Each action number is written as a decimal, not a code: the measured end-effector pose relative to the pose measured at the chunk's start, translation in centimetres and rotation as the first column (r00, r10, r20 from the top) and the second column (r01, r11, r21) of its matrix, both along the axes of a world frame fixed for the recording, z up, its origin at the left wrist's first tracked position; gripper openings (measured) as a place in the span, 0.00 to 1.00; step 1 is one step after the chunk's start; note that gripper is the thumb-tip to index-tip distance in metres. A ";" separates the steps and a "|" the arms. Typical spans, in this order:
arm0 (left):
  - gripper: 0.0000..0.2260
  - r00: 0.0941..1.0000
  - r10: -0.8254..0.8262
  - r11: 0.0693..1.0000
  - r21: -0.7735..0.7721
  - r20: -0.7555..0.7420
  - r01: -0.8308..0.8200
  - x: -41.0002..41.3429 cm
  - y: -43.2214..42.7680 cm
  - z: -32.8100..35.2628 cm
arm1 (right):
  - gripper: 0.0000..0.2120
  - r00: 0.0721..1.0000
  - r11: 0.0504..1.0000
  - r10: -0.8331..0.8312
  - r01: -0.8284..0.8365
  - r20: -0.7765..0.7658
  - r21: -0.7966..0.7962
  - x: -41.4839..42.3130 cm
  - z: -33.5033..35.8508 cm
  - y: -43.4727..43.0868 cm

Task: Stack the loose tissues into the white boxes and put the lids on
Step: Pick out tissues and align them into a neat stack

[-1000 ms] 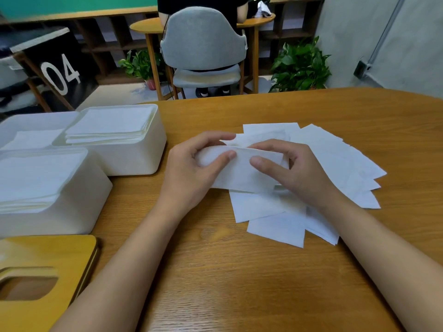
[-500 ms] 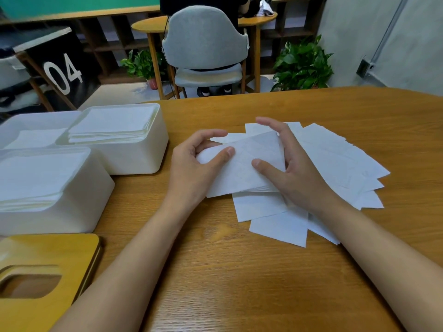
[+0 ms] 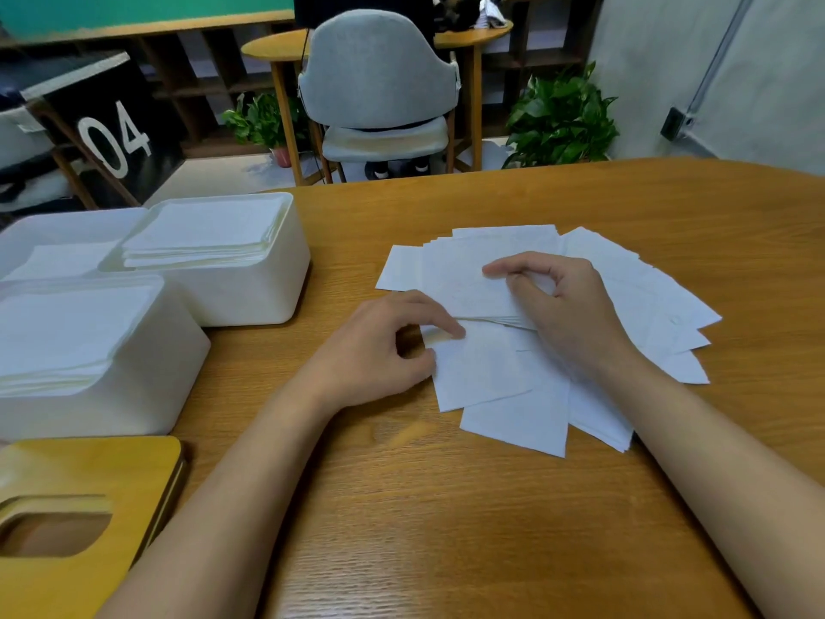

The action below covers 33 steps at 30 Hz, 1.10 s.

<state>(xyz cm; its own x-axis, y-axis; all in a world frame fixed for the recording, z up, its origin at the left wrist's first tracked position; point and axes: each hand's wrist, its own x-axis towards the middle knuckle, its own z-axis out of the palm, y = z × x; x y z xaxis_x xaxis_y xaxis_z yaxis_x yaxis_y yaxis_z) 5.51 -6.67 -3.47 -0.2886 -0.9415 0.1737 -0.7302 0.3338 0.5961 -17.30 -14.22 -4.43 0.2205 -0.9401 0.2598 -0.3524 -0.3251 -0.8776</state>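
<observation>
Loose white tissues [image 3: 513, 422] lie fanned out on the wooden table [image 3: 446, 529]. A small gathered stack of tissues [image 3: 460, 283] lies flat on top of the fan. My right hand [image 3: 571, 319] rests on that stack with curled fingers, forefinger and thumb gripping its upper sheets. My left hand [image 3: 379, 350] pinches the left corner of a lower tissue between forefinger and thumb. Three white boxes stand at the left: the near box [image 3: 147, 395] and the middle box [image 3: 268, 301] are full of stacked tissues, while the far box [image 3: 53, 230] holds a few.
A yellow wooden lid [image 3: 98, 480] with a slot lies at the front left corner. Beyond the table's far edge stand a grey chair [image 3: 379, 69], a round table and potted plants [image 3: 562, 118].
The stack that both hands held tilted up has been laid flat on the fan. My left hand let go of it and dropped to a lower tissue's corner.
</observation>
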 end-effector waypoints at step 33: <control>0.06 0.805 0.160 0.986 0.061 -0.571 -0.153 -0.7 -0.1 0.4 | 0.04 0.971 0.973 0.228 -0.226 0.066 -0.043 0.5 1.1 1.7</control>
